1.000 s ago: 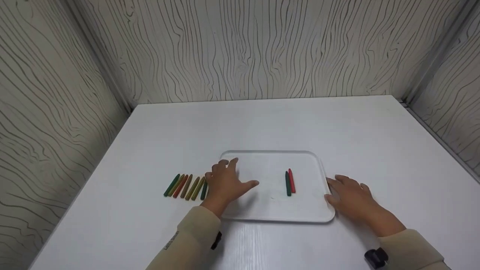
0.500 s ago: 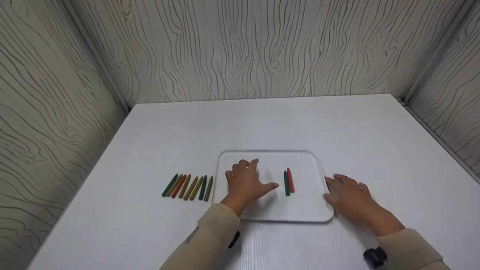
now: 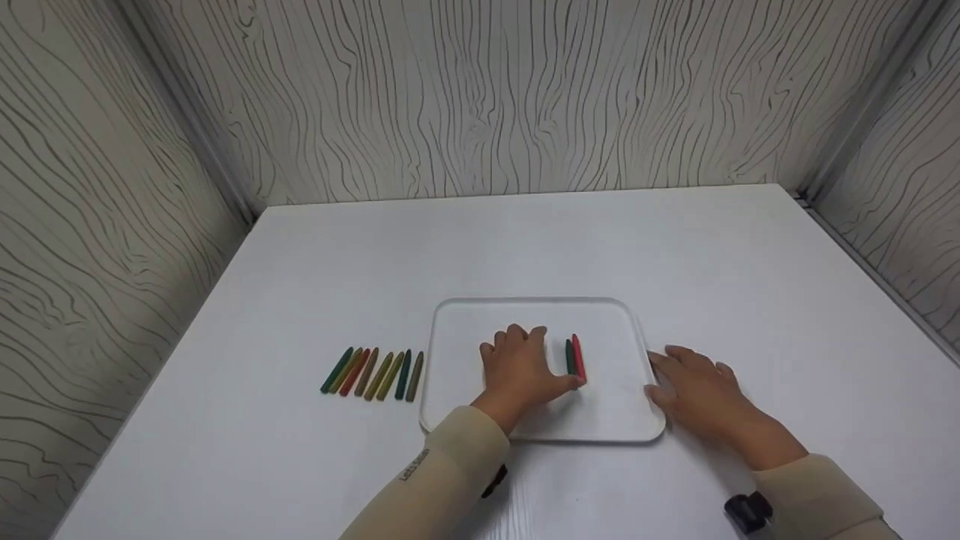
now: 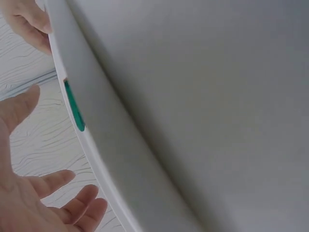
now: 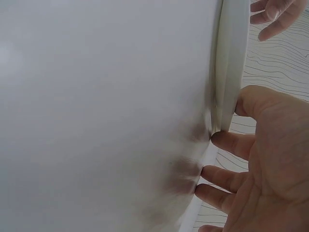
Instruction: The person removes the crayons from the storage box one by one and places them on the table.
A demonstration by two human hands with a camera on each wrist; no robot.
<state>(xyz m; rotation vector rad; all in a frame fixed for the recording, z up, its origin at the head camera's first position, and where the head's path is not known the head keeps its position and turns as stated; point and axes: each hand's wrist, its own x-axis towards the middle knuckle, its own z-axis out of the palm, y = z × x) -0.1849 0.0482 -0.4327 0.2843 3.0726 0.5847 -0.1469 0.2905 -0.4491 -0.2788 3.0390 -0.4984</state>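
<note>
In the head view, a white tray (image 3: 540,435) lies on the table with a dark green crayon (image 3: 570,355) and a red crayon (image 3: 577,352) side by side in it. My left hand (image 3: 517,375) hovers over the tray, fingers spread; its thumb covers the crayons' near ends, and I cannot tell whether it touches them. The left wrist view shows that hand's fingers (image 4: 79,203) apart, holding nothing, and the green crayon past the rim. My right hand (image 3: 701,394) holds the tray's right edge, its thumb (image 5: 251,101) on the rim and fingertips beside it.
Left of the tray, a row of several green, red and olive-brown crayons (image 3: 373,373) lies on the white table (image 3: 510,240). Wood-grain patterned walls (image 3: 480,97) stand behind the table and at both sides.
My left hand has moved right across the tray, from its left edge to the two crayons. The crayon at the row's right end is uncovered. My right hand stays on the tray's edge.
</note>
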